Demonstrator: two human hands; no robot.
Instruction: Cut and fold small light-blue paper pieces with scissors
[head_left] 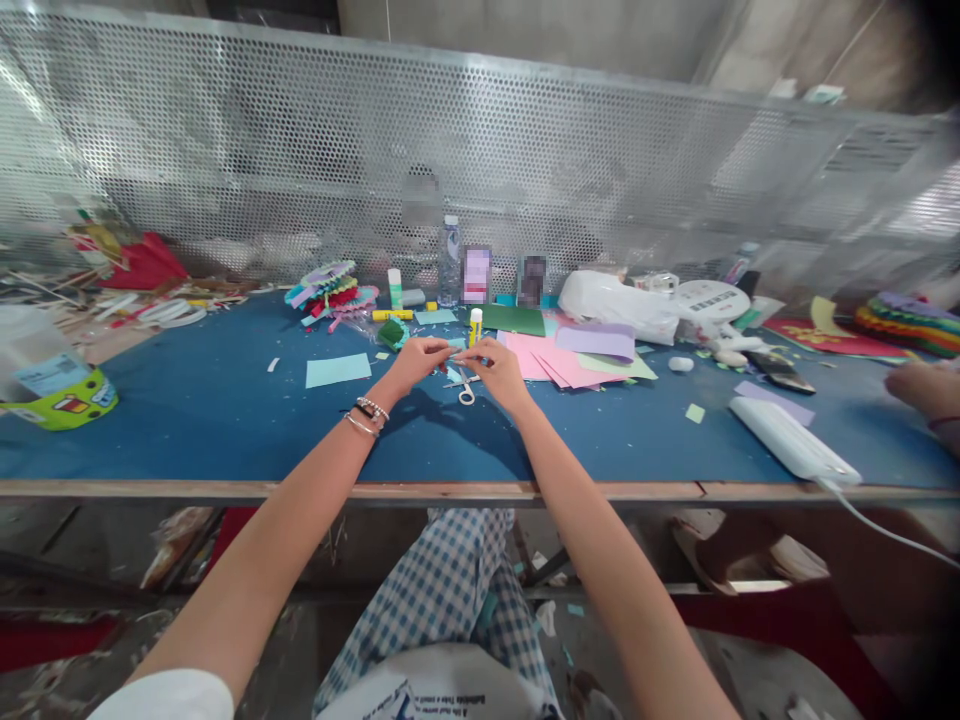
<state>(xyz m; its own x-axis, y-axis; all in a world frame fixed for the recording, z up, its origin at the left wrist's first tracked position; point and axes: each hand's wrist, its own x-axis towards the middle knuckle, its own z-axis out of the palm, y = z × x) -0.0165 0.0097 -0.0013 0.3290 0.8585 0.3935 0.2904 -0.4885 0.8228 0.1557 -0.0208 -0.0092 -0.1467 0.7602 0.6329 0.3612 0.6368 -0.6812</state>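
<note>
A perforated metal screen (525, 150) is standing along the back of a blue counter (187, 420) that is carrying a spread of craft supplies. Over the middle of it, the left hand (417, 362) and the right hand (496, 368) are meeting, each with its fingers pinched closed on a small pale blue paper strip (457, 355) that is hanging between them just above the surface; the strip is too small to tell how it is folded. The left wrist is wearing beaded bracelets (369, 414). A pair of scissors (466, 388) is lying on the counter directly under the hands, apart from them. Just behind the hands a glue stick (475, 326) is standing upright, with a sheet of dark green paper (517, 320) beside it and a fanned pile of pink paper (559, 362) lying to the right. A light blue paper rectangle (338, 370) is lying flat to the left of the hands, well apart from them. Further back a clear water bottle (449, 260) is standing near the screen, and a cluster of folded paper fans (330, 288) is resting to its left. At the right a white oblong device (793, 440) with a cable is lying near the counter's front edge, and another person's hand (926, 388) is resting at the far right edge of the view.
</note>
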